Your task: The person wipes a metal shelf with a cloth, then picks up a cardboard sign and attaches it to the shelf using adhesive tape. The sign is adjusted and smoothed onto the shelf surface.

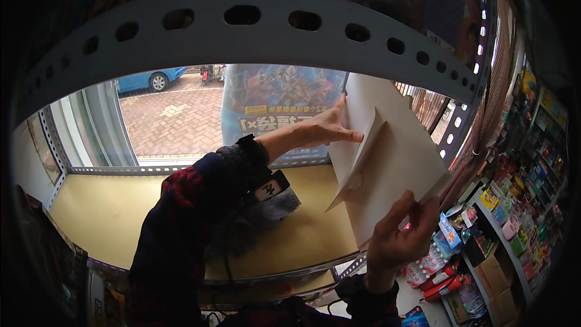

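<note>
A large white cardboard sheet (pixel 393 163) stands tilted over the right part of a yellowish shelf board (pixel 115 212). A creased flap (pixel 363 154) sticks out from its face. My left hand (pixel 330 127) grips the sheet's upper left part, its thumb across the flap's edge and its fingers at the far edge. At the lower right edge, my right hand (pixel 402 230) pinches the sheet, with the index finger and thumb bent. Under my left forearm lies a dark grey, crumpled, soft-looking thing (pixel 263 224), partly hidden by the sleeve.
A grey slotted metal beam (pixel 266 30) crosses above my hands. Behind the shelf, a window shows brick paving (pixel 172 124), a blue car (pixel 148 82) and a colourful poster (pixel 284 100). On the right stand store shelves (pixel 508 266) with packed goods, and red items (pixel 442 281) sit low beside them.
</note>
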Tool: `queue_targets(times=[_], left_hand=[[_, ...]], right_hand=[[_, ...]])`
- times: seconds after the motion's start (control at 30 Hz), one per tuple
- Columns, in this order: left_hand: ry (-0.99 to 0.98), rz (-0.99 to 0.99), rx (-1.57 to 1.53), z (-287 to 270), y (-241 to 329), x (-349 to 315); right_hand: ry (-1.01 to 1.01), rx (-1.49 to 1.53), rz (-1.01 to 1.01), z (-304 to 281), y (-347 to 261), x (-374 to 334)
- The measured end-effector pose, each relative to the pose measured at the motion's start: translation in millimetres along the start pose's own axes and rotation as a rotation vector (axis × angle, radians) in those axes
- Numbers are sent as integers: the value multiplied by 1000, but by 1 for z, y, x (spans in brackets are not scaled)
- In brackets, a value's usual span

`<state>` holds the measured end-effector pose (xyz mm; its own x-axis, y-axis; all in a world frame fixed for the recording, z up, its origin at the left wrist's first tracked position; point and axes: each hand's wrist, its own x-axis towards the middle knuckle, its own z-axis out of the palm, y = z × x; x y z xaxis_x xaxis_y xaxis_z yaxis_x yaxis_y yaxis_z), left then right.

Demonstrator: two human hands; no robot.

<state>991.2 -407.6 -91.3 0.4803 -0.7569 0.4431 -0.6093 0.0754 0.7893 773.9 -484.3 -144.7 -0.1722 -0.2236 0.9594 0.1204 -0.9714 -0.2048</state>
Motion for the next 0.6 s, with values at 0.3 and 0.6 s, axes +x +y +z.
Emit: queue_targets(times=[0.3,0.6], left_hand=[[1,-71,-88,4,-10,-2],[-91,-240,-129,-10,-12,-18]], right_hand=[[-27,35,13,-3,-1,1],[-69,155,-22,7,-4,7]])
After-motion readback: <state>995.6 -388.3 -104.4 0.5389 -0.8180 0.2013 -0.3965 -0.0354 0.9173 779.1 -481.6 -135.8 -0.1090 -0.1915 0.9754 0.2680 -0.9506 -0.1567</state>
